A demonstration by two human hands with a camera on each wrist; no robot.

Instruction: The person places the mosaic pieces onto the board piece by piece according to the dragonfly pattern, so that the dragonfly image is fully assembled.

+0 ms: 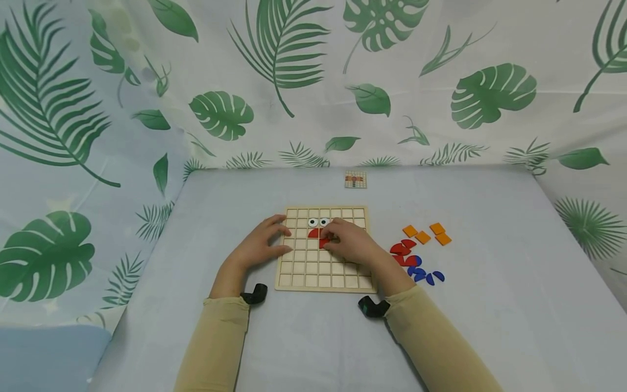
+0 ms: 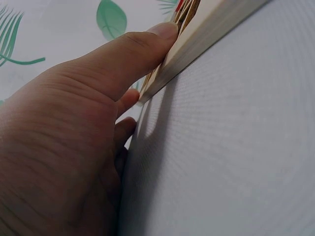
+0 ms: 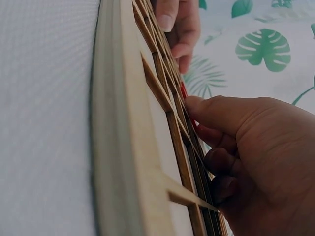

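Note:
A wooden grid board (image 1: 325,290) lies flat between the two hands. My left hand (image 1: 262,241) rests at its left rim, fingers spread and loosely bent; in the left wrist view the thumb (image 2: 140,46) touches the rim. My right hand (image 1: 354,241) reaches over the board's middle, with thumb and forefinger pinching a red piece (image 1: 324,243) at a cell. Just left of those fingertips a red rounded piece (image 1: 314,233) sits in the grid. Above it are two white eye pieces (image 1: 312,222) with black dots, the right one partly beside the right hand's fingers.
Right of the board lie several loose pieces: orange squares (image 1: 423,237), red rounded pieces (image 1: 400,249) and blue rounded pieces (image 1: 430,279). A small patterned card (image 1: 355,179) lies behind the board. A leaf-printed curtain (image 1: 303,125) stands behind the pale tabletop (image 1: 490,326).

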